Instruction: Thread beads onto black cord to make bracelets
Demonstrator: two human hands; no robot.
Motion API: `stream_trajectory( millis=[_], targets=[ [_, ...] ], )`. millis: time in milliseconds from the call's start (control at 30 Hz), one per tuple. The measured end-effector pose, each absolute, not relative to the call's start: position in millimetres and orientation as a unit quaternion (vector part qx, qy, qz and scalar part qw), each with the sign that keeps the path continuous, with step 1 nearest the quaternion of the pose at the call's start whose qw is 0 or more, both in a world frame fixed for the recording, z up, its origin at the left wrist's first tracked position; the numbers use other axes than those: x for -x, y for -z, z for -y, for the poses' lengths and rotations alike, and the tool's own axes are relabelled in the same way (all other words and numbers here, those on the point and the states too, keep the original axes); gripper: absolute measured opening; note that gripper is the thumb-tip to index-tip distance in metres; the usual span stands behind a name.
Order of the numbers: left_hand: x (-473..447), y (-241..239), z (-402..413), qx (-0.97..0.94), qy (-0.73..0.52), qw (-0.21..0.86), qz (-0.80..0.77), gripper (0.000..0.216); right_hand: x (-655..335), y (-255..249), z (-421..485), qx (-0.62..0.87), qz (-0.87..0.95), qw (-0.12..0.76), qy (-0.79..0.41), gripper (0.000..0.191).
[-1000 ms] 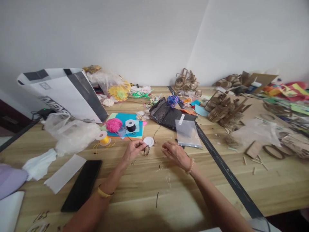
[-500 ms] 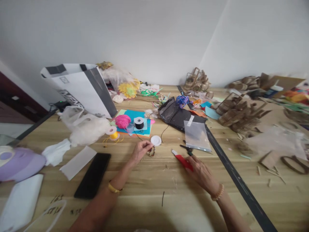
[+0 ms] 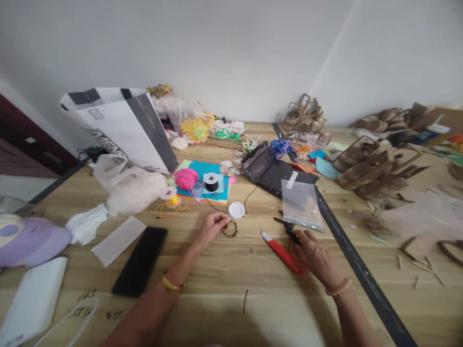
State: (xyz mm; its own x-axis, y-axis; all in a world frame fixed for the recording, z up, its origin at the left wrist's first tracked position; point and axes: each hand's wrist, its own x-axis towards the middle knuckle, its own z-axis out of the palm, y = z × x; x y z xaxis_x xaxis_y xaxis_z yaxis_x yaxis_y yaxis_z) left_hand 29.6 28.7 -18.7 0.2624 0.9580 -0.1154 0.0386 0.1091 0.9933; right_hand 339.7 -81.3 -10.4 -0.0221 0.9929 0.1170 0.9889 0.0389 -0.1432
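Note:
My left hand [image 3: 212,227] is closed in a pinch on the edge of a beaded bracelet [image 3: 236,233], a small ring of dark and coloured beads just above the wooden table. A dark cord [image 3: 210,200] runs from near these fingertips toward the black spool [image 3: 211,182]. To the right, my right hand [image 3: 314,253] has its fingers closed on the handle of a black tool [image 3: 292,233]; its exact kind is unclear. Beside that hand lies a red-handled cutting tool [image 3: 284,255] with a pale tip. Between the hands, farther back, sits a white round dish [image 3: 236,209].
A black phone [image 3: 140,261] and a paper strip [image 3: 118,240] lie left. Behind are pink yarn [image 3: 186,179], a yellow thread spool [image 3: 170,196] and a clear bag [image 3: 302,205] on a black bubble mailer [image 3: 267,168]. Small woven baskets [image 3: 372,168] crowd the right.
My right hand has moved right, off the red-handled tool and onto the black one. My left hand still pinches the bracelet, whose ring now shows more fully. The view has shifted slightly.

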Motion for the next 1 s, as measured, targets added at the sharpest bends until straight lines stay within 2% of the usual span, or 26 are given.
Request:
stream_trajectory(
  millis=[633, 800, 1000],
  targets=[
    [-26, 18, -34, -0.558, -0.363, 0.575, -0.476, 0.026, -332, 0, 77, 0.743, 0.668, 0.028, -0.033, 0.019],
    [-26, 17, -34, -0.569, -0.356, 0.571, -0.472, 0.025, -331, 0, 78, 0.731, 0.681, 0.043, -0.019, 0.016],
    [-27, 16, -34, -0.565, -0.361, 0.573, -0.472, 0.026, -317, -15, 81, 0.693, 0.713, 0.107, -0.022, 0.011]
  ],
)
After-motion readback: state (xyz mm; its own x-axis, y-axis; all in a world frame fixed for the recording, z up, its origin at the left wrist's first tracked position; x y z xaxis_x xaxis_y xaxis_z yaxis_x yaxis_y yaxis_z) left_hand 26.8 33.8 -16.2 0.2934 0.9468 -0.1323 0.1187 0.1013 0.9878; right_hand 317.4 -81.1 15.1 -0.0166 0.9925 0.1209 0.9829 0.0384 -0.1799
